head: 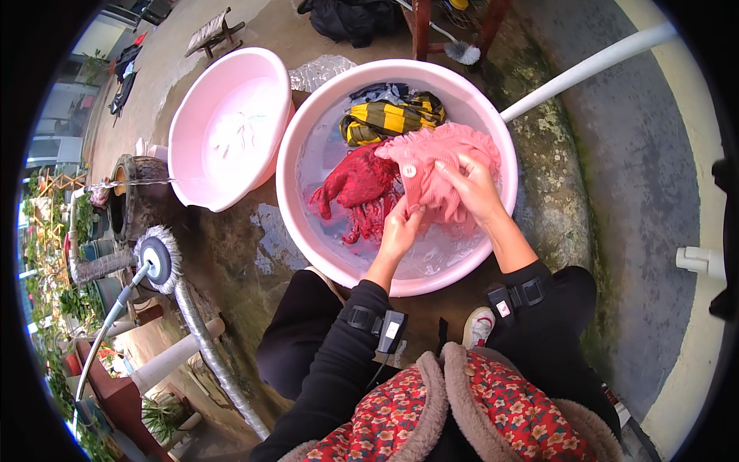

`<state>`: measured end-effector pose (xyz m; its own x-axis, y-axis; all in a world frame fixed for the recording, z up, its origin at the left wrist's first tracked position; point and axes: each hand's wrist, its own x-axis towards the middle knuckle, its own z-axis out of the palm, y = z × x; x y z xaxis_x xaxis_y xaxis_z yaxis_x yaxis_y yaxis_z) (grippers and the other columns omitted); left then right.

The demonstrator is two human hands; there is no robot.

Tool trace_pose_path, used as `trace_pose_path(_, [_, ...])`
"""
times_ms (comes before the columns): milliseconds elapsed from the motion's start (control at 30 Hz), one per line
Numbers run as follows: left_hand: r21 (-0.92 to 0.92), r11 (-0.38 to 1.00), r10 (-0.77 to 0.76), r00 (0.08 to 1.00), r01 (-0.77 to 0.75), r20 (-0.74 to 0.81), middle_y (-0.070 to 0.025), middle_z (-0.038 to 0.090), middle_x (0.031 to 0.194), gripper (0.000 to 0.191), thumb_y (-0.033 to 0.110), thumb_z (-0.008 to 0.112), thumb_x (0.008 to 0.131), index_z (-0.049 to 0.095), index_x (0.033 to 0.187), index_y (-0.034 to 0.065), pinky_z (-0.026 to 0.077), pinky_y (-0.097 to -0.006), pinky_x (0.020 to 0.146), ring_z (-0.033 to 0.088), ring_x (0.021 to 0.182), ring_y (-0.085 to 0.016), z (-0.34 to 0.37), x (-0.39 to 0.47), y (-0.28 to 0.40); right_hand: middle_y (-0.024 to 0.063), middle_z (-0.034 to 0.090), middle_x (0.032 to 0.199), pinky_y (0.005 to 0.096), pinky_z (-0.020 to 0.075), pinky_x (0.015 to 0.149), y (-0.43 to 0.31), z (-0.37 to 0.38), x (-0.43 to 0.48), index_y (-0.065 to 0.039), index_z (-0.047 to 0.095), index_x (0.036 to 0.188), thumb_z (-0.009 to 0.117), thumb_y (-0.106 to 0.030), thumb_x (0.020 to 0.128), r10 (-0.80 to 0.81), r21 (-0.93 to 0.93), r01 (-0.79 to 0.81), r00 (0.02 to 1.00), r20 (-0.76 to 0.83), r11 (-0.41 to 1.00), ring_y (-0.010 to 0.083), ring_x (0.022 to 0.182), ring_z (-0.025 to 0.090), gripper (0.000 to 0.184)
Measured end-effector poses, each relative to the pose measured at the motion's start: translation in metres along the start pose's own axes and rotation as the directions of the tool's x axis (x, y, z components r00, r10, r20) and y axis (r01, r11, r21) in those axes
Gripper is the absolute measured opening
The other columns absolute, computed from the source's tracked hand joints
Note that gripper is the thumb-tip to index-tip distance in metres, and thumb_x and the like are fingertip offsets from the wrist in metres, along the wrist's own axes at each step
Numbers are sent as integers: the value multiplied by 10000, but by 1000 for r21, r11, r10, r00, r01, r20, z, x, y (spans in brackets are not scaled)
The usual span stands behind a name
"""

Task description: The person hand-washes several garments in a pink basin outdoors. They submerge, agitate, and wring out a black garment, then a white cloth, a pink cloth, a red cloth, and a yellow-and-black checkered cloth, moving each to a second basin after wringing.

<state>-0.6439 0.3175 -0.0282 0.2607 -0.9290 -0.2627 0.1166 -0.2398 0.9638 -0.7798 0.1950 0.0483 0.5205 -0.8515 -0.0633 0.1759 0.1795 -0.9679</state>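
Note:
A pink ribbed garment (436, 156) with a ruffled edge and a white button is spread over the right side of a large pale pink basin (287, 190). My left hand (399, 228) pinches its lower left edge between thumb and fingers. Further right, my right hand (476, 187) grips the cloth with the thumb on top. Wet red cloth (361, 176) with fringes lies beside the garment in the soapy water. Behind that sits a yellow and dark checked cloth (392, 118), with a dark blue cloth (378, 92) at the far rim.
A second pink basin (199, 127) stands at the left; water from a pipe spout (81, 193) runs into it. A round long-handled brush (159, 260) leans nearby. At the right, a white pipe (589, 72) slants down to the basin. A small stool (213, 32) is further back.

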Motion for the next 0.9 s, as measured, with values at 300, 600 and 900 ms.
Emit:
trace_pose_path(300, [-734,679,-73,995,1,-66,-73,559,1379,411,283,466,1055,484,1394,53,450,-391,1050,567,1227,-216,-16,42,66,100,630,1225,295,479,960,34,-36,-6,-26,533,1294,669,-143,947,56,-104,-75,984,-169,992,156,1096,598,391])
trace_pose_path(600, [-390,907,-255,944,158,-210,-84,584,1315,433,243,460,1054,432,1447,64,538,-333,790,616,1072,-197,-77,55,9,209,625,1175,433,466,961,175,4,-21,-41,560,1269,701,-345,873,-42,-824,-64,994,-105,563,364,1093,611,519])
trace_pose_path(900, [611,770,453,517,183,-726,-183,480,1218,488,284,675,930,466,1249,-20,420,-374,959,496,1118,-261,-65,38,14,103,582,1335,312,439,952,96,-43,-14,-44,582,1046,604,-92,905,203,165,-131,799,-566,978,210,1196,519,151])
